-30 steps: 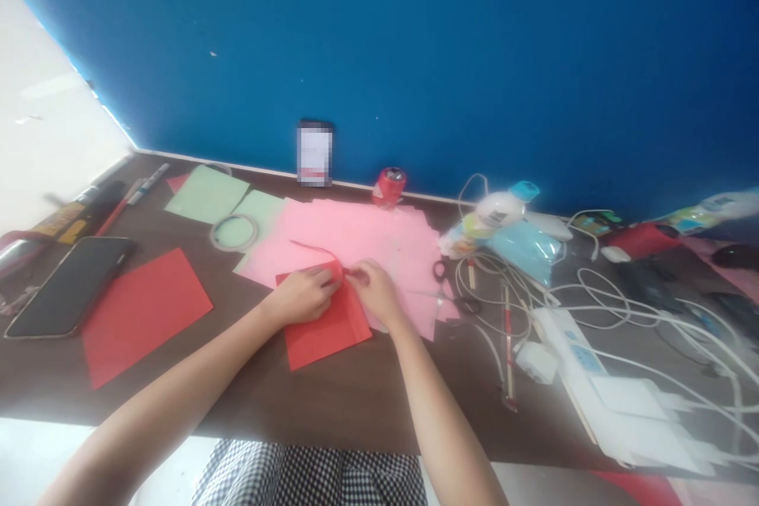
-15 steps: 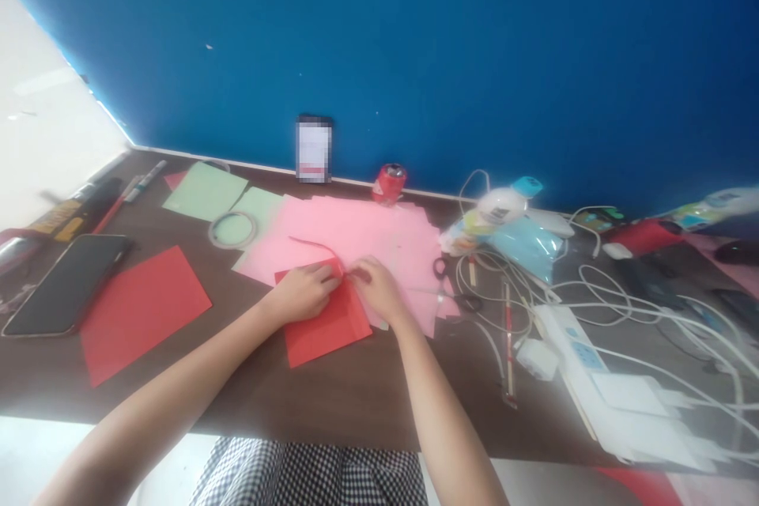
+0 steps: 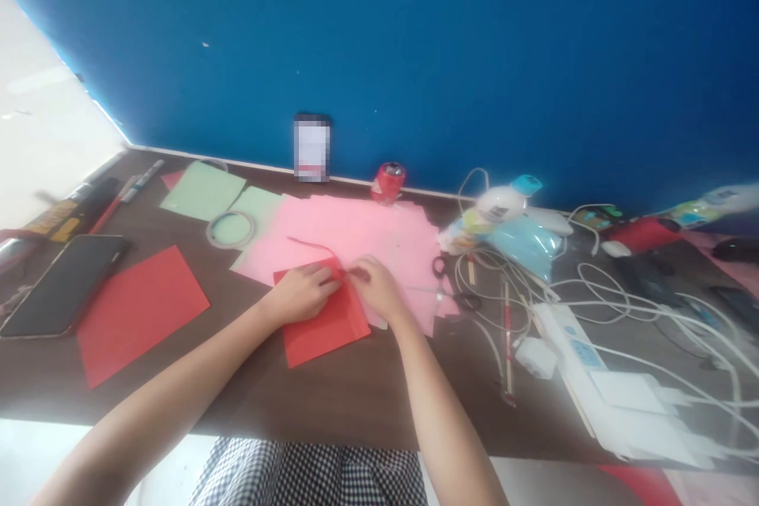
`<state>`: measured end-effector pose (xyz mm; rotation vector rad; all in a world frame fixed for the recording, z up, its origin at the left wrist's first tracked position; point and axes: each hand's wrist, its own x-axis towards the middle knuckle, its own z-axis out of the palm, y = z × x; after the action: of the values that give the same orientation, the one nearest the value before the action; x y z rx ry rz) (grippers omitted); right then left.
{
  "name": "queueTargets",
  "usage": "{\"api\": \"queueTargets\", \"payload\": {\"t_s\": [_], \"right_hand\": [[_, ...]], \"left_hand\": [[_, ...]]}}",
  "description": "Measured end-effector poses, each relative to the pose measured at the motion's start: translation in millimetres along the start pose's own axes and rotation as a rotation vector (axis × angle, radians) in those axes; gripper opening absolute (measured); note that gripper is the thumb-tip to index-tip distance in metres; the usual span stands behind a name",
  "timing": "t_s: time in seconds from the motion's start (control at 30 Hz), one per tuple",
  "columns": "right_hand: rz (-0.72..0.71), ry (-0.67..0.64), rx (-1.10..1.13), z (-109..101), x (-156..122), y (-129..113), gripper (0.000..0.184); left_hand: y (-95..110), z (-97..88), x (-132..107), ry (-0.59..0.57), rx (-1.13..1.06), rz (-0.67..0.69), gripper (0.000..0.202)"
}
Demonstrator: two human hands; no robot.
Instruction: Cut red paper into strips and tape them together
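My left hand (image 3: 303, 292) and my right hand (image 3: 375, 289) meet over a red paper sheet (image 3: 323, 324) on the dark table (image 3: 356, 395). Both hands pinch a thin red paper strip (image 3: 314, 247) that curls up and away to the left from between the fingertips. The red sheet lies partly on a spread of pink paper sheets (image 3: 361, 233). Fingers of both hands are closed around the strip's rolled end, which is too small to see clearly.
A second red sheet (image 3: 139, 312) and a phone (image 3: 62, 285) lie at left, with green sheets (image 3: 205, 191) and a tape ring (image 3: 230, 229) behind. Scissors (image 3: 454, 288), white cables (image 3: 622, 308), a power strip (image 3: 578, 352) and a red can (image 3: 388, 180) sit to the right.
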<state>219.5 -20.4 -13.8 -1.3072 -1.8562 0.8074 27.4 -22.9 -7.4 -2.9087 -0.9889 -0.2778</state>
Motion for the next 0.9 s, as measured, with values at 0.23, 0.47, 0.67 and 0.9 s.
{"api": "queueTargets", "payload": {"t_s": [0.23, 0.47, 0.67, 0.9], "right_hand": [[-0.003, 0.000, -0.004, 0.0, 0.2, 2.0, 0.007], [0.011, -0.025, 0.035, -1.6, 0.2, 1.6, 0.007], [0.010, -0.029, 0.054, -2.0, 0.1, 2.6, 0.006], [0.010, -0.025, 0.038, -2.3, 0.2, 2.9, 0.005]], "left_hand": [[0.1, 0.3, 0.5, 0.005, -0.021, 0.004, 0.030], [0.7, -0.3, 0.8, -0.009, 0.012, -0.001, 0.029], [-0.6, 1.1, 1.0, -0.008, 0.028, 0.004, 0.030], [-1.2, 2.0, 1.1, 0.018, 0.037, 0.008, 0.029]]}}
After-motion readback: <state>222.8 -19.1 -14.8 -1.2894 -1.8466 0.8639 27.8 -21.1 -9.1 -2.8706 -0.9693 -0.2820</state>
